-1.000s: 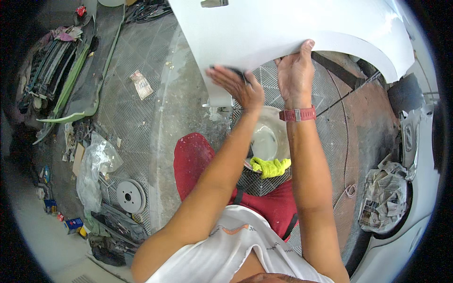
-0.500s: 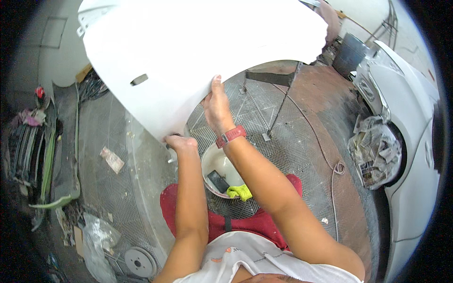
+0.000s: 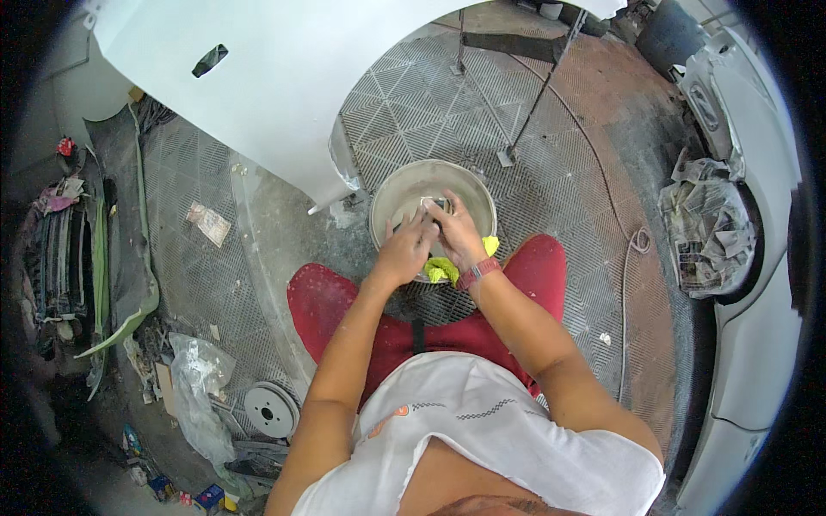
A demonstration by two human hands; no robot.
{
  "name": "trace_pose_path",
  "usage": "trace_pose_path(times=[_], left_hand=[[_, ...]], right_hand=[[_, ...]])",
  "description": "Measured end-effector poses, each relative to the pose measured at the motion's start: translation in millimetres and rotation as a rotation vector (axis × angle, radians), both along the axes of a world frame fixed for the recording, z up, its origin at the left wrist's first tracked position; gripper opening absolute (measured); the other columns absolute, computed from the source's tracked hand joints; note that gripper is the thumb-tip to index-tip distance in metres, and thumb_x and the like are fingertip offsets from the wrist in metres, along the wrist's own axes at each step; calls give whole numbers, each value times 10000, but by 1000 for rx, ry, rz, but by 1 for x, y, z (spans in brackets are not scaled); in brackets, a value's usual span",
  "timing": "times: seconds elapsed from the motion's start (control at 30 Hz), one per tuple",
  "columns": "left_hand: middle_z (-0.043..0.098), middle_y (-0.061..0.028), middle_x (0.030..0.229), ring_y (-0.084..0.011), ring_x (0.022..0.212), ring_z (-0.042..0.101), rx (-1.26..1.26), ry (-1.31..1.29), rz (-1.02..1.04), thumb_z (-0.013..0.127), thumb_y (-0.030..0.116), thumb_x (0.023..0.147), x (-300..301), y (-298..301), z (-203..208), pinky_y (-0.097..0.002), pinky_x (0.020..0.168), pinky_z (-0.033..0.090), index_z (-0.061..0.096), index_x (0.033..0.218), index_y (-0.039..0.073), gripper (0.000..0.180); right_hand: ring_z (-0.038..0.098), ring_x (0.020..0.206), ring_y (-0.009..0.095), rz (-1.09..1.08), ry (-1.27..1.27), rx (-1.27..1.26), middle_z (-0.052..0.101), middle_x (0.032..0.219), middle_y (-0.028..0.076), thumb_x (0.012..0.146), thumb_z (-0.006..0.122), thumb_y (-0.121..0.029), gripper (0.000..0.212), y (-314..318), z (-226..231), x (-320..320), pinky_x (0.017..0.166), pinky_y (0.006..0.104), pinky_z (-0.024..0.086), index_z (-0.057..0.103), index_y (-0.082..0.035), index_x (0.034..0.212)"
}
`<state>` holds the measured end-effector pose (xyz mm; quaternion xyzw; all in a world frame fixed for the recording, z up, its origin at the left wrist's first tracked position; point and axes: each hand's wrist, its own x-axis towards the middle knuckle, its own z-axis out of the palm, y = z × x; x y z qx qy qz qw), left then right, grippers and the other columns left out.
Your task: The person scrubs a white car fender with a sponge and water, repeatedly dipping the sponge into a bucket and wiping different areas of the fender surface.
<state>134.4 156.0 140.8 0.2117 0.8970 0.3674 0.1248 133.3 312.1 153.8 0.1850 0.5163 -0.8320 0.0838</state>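
Observation:
Both my hands are over a pale round basin point(image 3: 478, 185) between my knees. My right hand point(image 3: 462, 236), with a red watch at its wrist, curls its fingers round a small dark block with a pale edge point(image 3: 440, 205). My left hand point(image 3: 406, 252) is beside it, fingertips close to the right thumb. Its fingers are slightly blurred, so whether they grip anything is unclear. A yellow-green cloth point(image 3: 441, 271) hangs on the basin's near rim, partly behind my right wrist. Beyond the basin, the large white car fender point(image 3: 258, 112) has neither of my hands on it.
Dark stand legs point(image 3: 538, 95) rise beyond the basin, by the fender's arch. A hose point(image 3: 607, 185) runs along the patterned floor to the right. Along the right side is a silver car bumper point(image 3: 757, 344) with paper masking. Plastic sheeting point(image 3: 200, 387) and a brake disc point(image 3: 271, 410) lie lower left.
Both hands have left the fender's lower edge and come down to the basin. My right hand has taken hold of a dark block. The view has shifted, with the fender now higher up.

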Motion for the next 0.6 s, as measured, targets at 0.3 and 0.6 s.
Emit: trace_pose_path(times=[0.3, 0.6], left_hand=[[817, -173, 1100, -369, 1073, 745, -190, 204, 330, 611, 400, 1068, 21, 36, -78, -517, 1195, 401, 831, 1161, 132, 358], [815, -100, 1012, -313, 999, 745, -151, 336, 364, 708, 340, 981, 17, 42, -72, -500, 1127, 452, 809, 1081, 146, 241]], right_hand=[[691, 837, 271, -173, -572, 82, 708, 1009, 154, 1042, 537, -260, 348, 35, -180, -114, 660, 478, 540, 680, -45, 1276], [730, 827, 365, -377, -809, -242, 738, 972, 219, 1061, 505, -339, 406, 27, -333, -120, 672, 551, 563, 734, -32, 1194]])
